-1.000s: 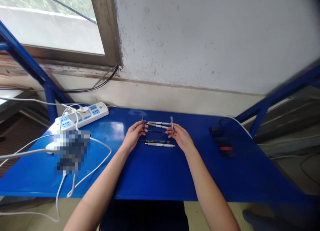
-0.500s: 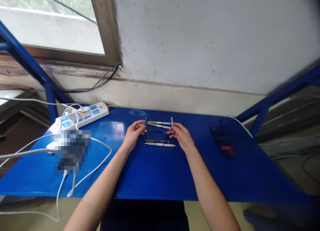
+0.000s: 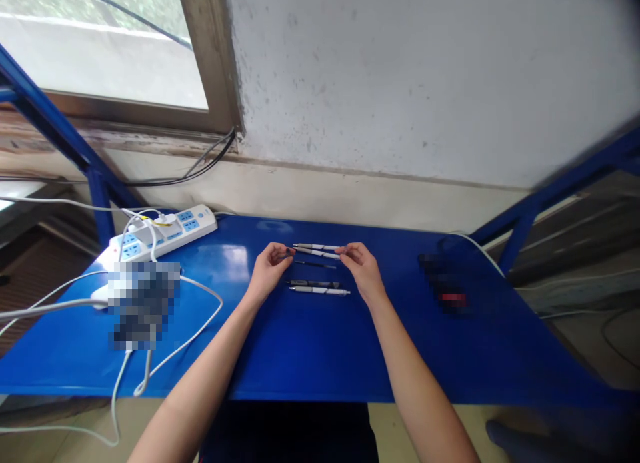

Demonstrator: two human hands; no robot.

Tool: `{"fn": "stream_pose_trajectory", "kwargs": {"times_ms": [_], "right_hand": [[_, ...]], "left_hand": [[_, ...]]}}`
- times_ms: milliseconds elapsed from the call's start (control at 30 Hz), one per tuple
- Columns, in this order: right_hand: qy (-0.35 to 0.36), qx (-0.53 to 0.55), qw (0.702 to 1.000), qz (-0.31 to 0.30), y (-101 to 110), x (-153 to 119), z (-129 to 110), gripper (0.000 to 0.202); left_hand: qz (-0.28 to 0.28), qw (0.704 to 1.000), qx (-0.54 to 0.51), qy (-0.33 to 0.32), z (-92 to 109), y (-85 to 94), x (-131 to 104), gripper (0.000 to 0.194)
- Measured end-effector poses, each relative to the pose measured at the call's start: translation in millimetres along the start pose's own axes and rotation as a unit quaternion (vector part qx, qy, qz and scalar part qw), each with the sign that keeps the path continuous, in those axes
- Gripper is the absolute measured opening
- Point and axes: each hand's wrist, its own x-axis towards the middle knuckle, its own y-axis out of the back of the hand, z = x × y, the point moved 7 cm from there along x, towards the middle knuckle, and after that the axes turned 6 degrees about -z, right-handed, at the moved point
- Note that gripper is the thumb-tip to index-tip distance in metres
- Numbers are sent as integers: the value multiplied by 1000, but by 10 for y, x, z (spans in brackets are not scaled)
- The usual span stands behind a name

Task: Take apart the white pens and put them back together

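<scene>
My left hand (image 3: 273, 263) is closed in a pinch at the left ends of a row of pens. A bit of a small dark pen part shows at its fingertips. My right hand (image 3: 361, 266) is also pinched, its fingertips by the right ends of the two upper pens; what it holds is hidden. Between the hands lie two white-and-black pens (image 3: 315, 247), side by side. Below them is a thin dark refill (image 3: 316, 265). Nearer to me lie a black pen (image 3: 313, 283) and a white pen (image 3: 320, 290), roughly parallel.
A white power strip (image 3: 190, 229) with plugs and white cables (image 3: 220, 303) lies on the left of the blue table (image 3: 320, 356), beside a blurred-out object (image 3: 145, 303). Another blurred dark-and-red object (image 3: 445, 283) lies at the right. A wall (image 3: 400, 116) rises behind.
Both hands have turned their fingertips inward. The dark part in my left hand no longer stands upright, and the clear tube seen in my right hand is now out of sight.
</scene>
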Motion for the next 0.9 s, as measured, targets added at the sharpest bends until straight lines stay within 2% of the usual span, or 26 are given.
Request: {"fn": "stream_pose_trajectory", "kwargs": {"times_ms": [67,167,233,300,467,600,700,767,833,900], "right_hand": [[10,-10,1000,11,25,11,11,20],[16,-70,995,73,174,28,72,18],[14,-161,979,126,305,22,104,17],[10,-271,950,156,400,11,114,14],[16,-455,876,157,458,-3,142,8],[19,-511,847,146,432,-6,179,9],[30,-513,846,142,394,-5,136,16],[65,-489,860,133,326,-9,52,17],[104,-448,883,90,202,-13,-29,16],[129,-414,901,16,34,-22,-70,15]], "left_hand": [[5,1000,-10,-4,-3,10,2,23],[17,1000,-12,10,-15,26,1,23],[27,999,-5,27,-28,40,-2,24],[37,998,-4,42,-39,56,-4,25],[59,996,-21,58,-71,98,-3,30],[35,997,-43,51,-73,70,3,32],[28,998,-42,41,-59,59,1,38],[26,998,-36,38,-52,55,-1,40],[26,999,-26,40,-47,55,-2,40],[26,999,-17,42,-40,57,-2,37]]}}
